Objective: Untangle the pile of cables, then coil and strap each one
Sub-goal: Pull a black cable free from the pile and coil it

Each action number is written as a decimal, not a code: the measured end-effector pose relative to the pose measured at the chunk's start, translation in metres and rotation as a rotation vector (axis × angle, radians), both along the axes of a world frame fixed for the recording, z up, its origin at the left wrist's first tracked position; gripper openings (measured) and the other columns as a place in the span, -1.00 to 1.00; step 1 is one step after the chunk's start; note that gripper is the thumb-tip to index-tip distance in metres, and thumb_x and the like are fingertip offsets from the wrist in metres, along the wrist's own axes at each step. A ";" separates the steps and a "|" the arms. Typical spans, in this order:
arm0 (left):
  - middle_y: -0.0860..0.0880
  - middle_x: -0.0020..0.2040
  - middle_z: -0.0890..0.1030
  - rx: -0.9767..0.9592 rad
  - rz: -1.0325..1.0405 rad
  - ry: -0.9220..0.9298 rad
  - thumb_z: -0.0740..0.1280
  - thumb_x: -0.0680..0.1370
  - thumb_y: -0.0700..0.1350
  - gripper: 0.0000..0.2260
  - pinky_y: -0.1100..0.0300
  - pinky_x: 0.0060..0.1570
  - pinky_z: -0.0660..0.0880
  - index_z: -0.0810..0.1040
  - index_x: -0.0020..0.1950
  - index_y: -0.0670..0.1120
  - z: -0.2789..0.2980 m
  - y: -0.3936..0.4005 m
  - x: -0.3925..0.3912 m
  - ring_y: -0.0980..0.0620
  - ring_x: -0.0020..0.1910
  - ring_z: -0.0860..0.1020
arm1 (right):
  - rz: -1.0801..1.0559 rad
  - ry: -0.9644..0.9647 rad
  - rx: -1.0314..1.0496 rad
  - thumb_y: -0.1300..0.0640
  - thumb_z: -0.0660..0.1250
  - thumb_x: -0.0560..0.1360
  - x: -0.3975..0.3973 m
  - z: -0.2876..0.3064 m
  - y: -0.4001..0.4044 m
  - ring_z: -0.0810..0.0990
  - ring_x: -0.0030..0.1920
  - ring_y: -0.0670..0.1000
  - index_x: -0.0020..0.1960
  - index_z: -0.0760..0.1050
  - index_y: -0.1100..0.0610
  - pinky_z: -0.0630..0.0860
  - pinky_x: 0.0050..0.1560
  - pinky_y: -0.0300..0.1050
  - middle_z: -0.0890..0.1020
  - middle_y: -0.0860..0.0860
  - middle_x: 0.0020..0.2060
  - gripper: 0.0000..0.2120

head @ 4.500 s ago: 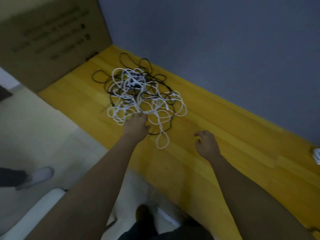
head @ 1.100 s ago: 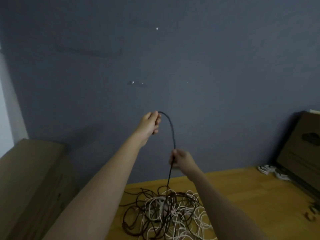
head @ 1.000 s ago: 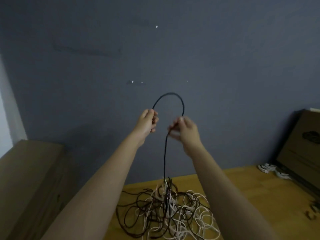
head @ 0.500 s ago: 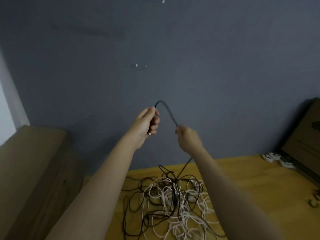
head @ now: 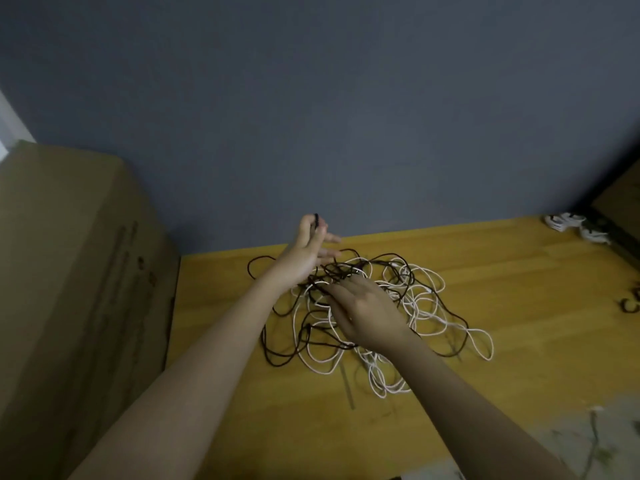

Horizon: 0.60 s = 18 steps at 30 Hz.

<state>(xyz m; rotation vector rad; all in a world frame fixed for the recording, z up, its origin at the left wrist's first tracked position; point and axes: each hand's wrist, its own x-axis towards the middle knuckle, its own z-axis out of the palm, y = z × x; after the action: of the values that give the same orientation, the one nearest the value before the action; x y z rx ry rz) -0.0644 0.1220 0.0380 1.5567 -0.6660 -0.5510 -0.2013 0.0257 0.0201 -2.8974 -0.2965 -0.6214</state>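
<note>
Left hand (head: 304,252) pinching a thin black cable (head: 316,218) end between thumb and forefinger, other fingers spread. Right hand (head: 363,311) loosely open, fingertips reaching into the looping black-and-white cable pile (head: 412,299) on smooth yellow wood.

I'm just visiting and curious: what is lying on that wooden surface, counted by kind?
tangled cable pile: 1 (black and white strands; number of cables unclear)
small white bundles: 2
dark coil at right edge: 1
Total: 4
</note>
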 end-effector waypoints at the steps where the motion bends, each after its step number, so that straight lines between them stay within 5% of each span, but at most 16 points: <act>1: 0.06 0.07 0.61 0.060 -0.046 -0.067 0.01 0.67 0.05 -0.91 0.20 -0.01 0.56 0.27 0.00 0.14 -0.008 0.003 -0.002 0.09 -0.09 0.65 | -0.011 -0.042 -0.001 0.23 0.33 0.49 -0.002 0.001 -0.001 0.55 -0.24 0.17 0.01 0.60 0.26 0.52 -0.23 0.02 0.63 0.11 -0.25 -0.86; 4: 0.26 0.06 0.61 0.256 -0.166 -0.280 0.08 0.64 0.11 -0.87 0.33 -0.01 0.51 0.39 0.10 0.29 -0.027 0.016 -0.013 0.25 -0.01 0.60 | -0.067 -0.144 0.069 0.23 0.42 0.44 -0.004 0.006 -0.008 0.57 -0.29 0.16 -0.06 0.64 0.23 0.53 -0.29 0.01 0.65 0.10 -0.26 -0.89; 7: 0.24 0.10 0.60 0.348 -0.136 -0.272 0.17 0.65 0.01 -0.74 0.35 0.03 0.48 0.51 0.30 0.12 -0.040 0.026 -0.027 0.18 0.09 0.58 | -0.149 -0.152 0.221 0.12 0.48 0.39 -0.005 0.006 -0.009 0.57 -0.29 0.08 -0.13 0.66 0.17 0.51 -0.33 -0.08 0.64 0.04 -0.31 -0.87; 11: 0.23 -0.10 0.68 0.254 -0.110 -0.166 0.14 0.66 -0.05 -0.76 0.42 -0.09 0.47 0.60 0.02 0.15 -0.039 0.037 -0.044 0.31 -0.11 0.61 | -0.314 -0.077 0.585 0.11 0.54 0.33 -0.002 0.000 -0.017 0.49 -0.24 -0.19 -0.15 0.65 0.08 0.40 -0.23 -0.34 0.60 -0.07 -0.25 -0.87; 14: 0.25 -0.10 0.68 0.269 -0.181 -0.178 0.10 0.67 0.00 -0.71 0.48 -0.02 0.41 0.60 -0.03 0.19 -0.033 0.045 -0.055 0.33 -0.04 0.58 | -0.287 0.058 0.907 0.29 0.41 0.43 0.001 0.000 -0.020 0.55 -0.14 -0.22 -0.20 0.63 -0.06 0.41 -0.15 -0.42 0.63 -0.11 -0.21 -0.76; 18: 0.02 -0.37 0.64 0.275 -0.157 -0.136 0.05 0.68 0.02 -0.74 0.25 -0.15 0.46 0.53 0.07 0.18 -0.032 0.053 -0.062 0.05 -0.27 0.59 | -0.219 0.226 1.129 0.34 0.35 0.47 0.006 0.007 -0.022 0.62 -0.18 -0.17 -0.18 0.67 -0.02 0.51 -0.17 -0.36 0.70 -0.13 -0.22 -0.73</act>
<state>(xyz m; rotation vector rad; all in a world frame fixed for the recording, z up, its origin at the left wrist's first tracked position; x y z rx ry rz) -0.1264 0.1748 0.0060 1.8207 -0.8492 -0.6804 -0.1957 0.0042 0.0267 -1.8676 0.3213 -0.3077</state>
